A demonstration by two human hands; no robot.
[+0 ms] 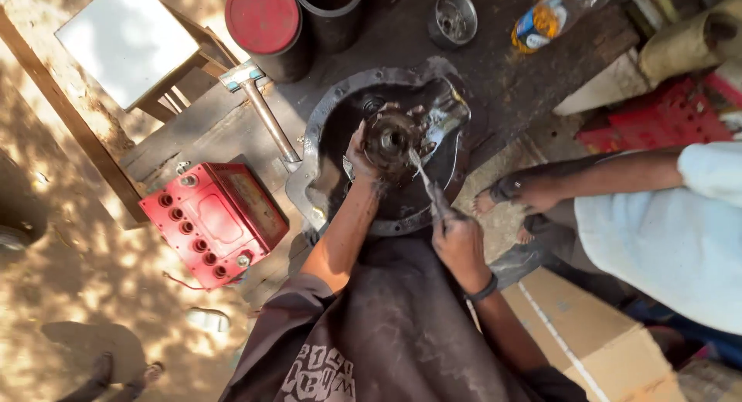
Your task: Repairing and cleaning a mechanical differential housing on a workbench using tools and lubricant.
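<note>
Gear hub (389, 139) sat dead centre in greasy round housing (325, 131), red battery (212, 220) off at 9 o'clock. Left hand (357, 156) clamped on hub's rim, right hand (456, 240) gripping thin metal tool (423, 179). Best kept steady, prying gently, tip low.

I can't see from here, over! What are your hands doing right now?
Left hand gripping greasy round gear part inside metal housing. Right hand holding thin metal tool, tip at the part. Hammer lies beside housing. Over.
</note>
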